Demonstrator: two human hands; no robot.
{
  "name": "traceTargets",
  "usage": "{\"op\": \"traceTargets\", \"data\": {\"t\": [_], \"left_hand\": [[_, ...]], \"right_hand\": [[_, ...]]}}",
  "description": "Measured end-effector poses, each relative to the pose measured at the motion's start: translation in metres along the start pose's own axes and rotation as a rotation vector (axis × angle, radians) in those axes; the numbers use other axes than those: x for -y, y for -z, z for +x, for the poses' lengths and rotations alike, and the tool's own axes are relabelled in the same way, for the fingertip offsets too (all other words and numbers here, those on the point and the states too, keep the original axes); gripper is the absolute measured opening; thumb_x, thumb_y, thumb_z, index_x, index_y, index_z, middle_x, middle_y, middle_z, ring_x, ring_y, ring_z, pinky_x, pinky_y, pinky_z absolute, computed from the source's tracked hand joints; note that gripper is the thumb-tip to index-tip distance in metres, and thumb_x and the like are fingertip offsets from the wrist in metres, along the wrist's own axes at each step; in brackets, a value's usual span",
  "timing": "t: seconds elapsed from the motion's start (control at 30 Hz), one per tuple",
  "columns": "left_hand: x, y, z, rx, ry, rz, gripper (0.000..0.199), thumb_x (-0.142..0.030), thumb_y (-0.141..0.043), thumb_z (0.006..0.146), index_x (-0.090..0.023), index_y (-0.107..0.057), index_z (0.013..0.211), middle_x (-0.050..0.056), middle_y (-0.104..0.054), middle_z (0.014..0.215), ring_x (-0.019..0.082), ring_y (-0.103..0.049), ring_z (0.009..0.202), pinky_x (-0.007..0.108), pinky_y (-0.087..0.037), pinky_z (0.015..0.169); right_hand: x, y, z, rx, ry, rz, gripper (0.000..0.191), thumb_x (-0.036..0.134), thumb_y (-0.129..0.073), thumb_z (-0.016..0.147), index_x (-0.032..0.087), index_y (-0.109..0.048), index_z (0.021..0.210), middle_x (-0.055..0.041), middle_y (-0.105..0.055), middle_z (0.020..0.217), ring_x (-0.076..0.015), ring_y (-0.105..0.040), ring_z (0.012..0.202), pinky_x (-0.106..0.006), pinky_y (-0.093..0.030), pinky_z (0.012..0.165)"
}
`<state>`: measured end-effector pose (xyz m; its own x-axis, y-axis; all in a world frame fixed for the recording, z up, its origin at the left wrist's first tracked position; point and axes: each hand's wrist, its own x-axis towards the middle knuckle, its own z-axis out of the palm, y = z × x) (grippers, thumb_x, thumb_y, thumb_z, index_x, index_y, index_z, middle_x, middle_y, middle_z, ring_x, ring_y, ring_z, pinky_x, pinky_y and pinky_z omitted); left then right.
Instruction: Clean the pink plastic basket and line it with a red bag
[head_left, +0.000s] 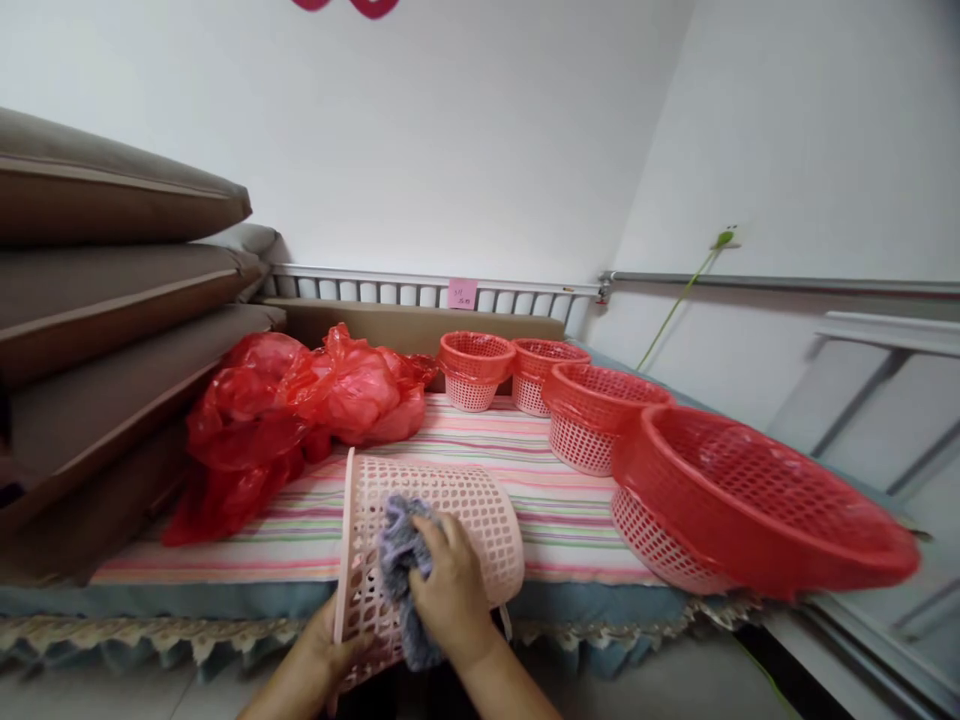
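A pink perforated plastic basket (457, 495) lies tipped on its side at the front edge of the striped cloth, its rim facing left. My left hand (330, 650) grips the lower part of that rim, with the thumb on the outer wall. My right hand (454, 590) holds a grey-purple cloth (405, 570) pressed against the basket's side. Its fingers are bent round the cloth.
Four baskets lined with red bags, the nearest very close (667, 540), run along the right. Crumpled red plastic bags (360, 390) lie left of centre. Stacked cushions (112, 290) stand at the left. A white radiator (390, 290) is behind.
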<state>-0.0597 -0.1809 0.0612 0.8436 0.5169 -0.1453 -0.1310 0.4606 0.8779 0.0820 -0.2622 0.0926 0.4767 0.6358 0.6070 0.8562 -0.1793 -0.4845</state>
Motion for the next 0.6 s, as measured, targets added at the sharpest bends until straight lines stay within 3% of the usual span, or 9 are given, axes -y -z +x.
{"op": "traceTargets", "data": {"t": [0.07,0.2,0.33,0.47,0.6], "left_hand": [[-0.001,-0.001,-0.001,-0.011,-0.018,0.012,0.114,-0.036,-0.083,0.056,-0.015,-0.015,0.145,0.013,-0.071,0.105,0.03,-0.064,0.099,0.037,-0.048,0.087],[-0.003,-0.003,-0.006,-0.014,-0.029,0.097,0.106,-0.035,-0.079,0.062,-0.019,-0.015,0.145,0.012,-0.071,0.108,0.029,-0.064,0.1,0.035,-0.05,0.084],[-0.008,-0.004,-0.012,0.048,-0.044,0.133,0.091,-0.031,-0.075,0.068,-0.017,-0.025,0.143,0.013,-0.07,0.11,0.028,-0.064,0.1,0.035,-0.05,0.085],[-0.005,-0.005,-0.013,0.007,-0.065,0.174,0.083,-0.034,-0.076,0.066,-0.02,-0.037,0.138,0.01,-0.071,0.106,0.027,-0.067,0.089,0.038,-0.05,0.085],[0.003,-0.001,-0.009,0.063,-0.109,0.16,0.071,-0.039,-0.077,0.064,-0.021,-0.051,0.127,0.007,-0.073,0.097,0.028,-0.066,0.089,0.041,-0.048,0.086]], "right_hand": [[-0.027,0.01,0.008,-0.054,-0.077,-0.073,0.053,0.005,-0.047,0.064,0.019,-0.058,0.113,-0.0081,-0.055,0.112,-0.0221,-0.049,0.109,-0.036,-0.039,0.098],[-0.079,0.038,0.015,-0.168,-0.242,-0.224,0.044,0.012,-0.048,0.072,0.013,-0.055,0.115,-0.0102,-0.056,0.104,-0.0236,-0.052,0.101,-0.036,-0.043,0.091],[-0.097,0.05,0.016,-0.206,-0.339,-0.311,0.044,0.017,-0.049,0.075,0.012,-0.053,0.119,-0.0115,-0.056,0.102,-0.0259,-0.054,0.096,-0.037,-0.045,0.084],[-0.066,0.029,0.016,-0.204,-0.232,-0.253,0.044,0.014,-0.049,0.073,0.013,-0.054,0.116,-0.0123,-0.055,0.109,-0.0265,-0.051,0.104,-0.04,-0.043,0.091],[0.007,-0.006,0.011,-0.118,-0.131,-0.016,0.048,0.007,-0.048,0.067,0.015,-0.057,0.113,-0.0108,-0.053,0.116,-0.0235,-0.049,0.112,-0.036,-0.039,0.098]]}}
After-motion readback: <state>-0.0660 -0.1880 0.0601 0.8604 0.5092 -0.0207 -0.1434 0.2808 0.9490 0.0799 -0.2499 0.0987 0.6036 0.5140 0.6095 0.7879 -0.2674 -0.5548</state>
